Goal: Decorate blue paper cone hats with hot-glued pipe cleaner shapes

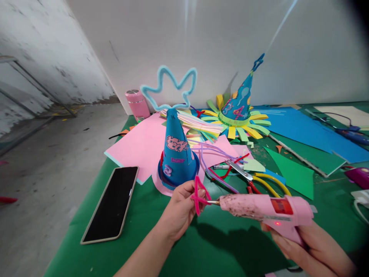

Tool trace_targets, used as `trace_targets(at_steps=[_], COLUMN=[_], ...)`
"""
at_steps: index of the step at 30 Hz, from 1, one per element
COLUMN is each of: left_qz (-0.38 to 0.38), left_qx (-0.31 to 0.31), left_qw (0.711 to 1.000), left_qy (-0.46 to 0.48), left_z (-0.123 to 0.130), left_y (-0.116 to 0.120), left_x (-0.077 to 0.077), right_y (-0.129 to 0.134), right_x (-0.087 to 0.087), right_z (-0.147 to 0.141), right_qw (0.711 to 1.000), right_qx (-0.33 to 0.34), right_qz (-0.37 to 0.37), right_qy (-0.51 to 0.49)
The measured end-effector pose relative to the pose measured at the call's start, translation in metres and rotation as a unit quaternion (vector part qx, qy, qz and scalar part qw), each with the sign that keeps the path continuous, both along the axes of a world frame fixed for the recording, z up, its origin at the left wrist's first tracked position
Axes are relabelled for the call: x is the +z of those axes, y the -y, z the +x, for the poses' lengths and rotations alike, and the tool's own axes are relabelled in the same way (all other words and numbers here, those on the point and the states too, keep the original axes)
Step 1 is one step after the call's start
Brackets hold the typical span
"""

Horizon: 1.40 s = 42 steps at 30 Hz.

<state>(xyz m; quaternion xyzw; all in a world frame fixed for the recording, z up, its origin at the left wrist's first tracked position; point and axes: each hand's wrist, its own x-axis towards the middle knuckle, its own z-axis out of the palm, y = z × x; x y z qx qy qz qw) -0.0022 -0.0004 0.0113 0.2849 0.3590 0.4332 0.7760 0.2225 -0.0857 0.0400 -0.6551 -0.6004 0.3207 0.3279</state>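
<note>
My left hand (180, 209) pinches a bright pink pipe-cleaner shape (197, 197) between thumb and fingers, low in the middle of the view. My right hand (300, 242) is wrapped round the handle of a pink glue gun (259, 207), whose red light glows. The gun's metal nozzle points left and meets the right side of the pink shape. Just behind my left hand stands a blue cone hat (175, 154) with pink and purple cut-outs, topped by a light blue pipe-cleaner crown shape (170, 86).
A black-screened phone (112, 204) lies at the left. Scissors (245, 175), purple and red pipe cleaners and coloured paper are spread behind my hands. Farther back stand a pink flask (137, 105) and a second blue hat (238, 102) with a yellow-green paper fringe.
</note>
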Motion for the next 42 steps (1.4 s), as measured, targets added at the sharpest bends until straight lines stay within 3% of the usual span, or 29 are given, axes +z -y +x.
trace_targets(at_steps=[6, 16, 42], left_qz=[-0.008, 0.002, 0.013], left_qx=[0.0, 0.002, -0.025], left_qw=[1.0, 1.0, 1.0], left_qy=[-0.002, 0.005, -0.006], left_z=[0.001, -0.002, 0.001], left_y=[0.0, -0.001, 0.003], left_x=[0.002, -0.001, 0.0], right_y=[-0.002, 0.001, 0.002], right_x=[0.004, -0.001, -0.008], right_z=[-0.008, 0.005, 0.0], right_qw=[1.0, 0.999, 0.993], right_qx=[0.018, 0.015, -0.004], right_qz=[-0.008, -0.015, 0.067], right_qy=[-0.006, 0.044, 0.101])
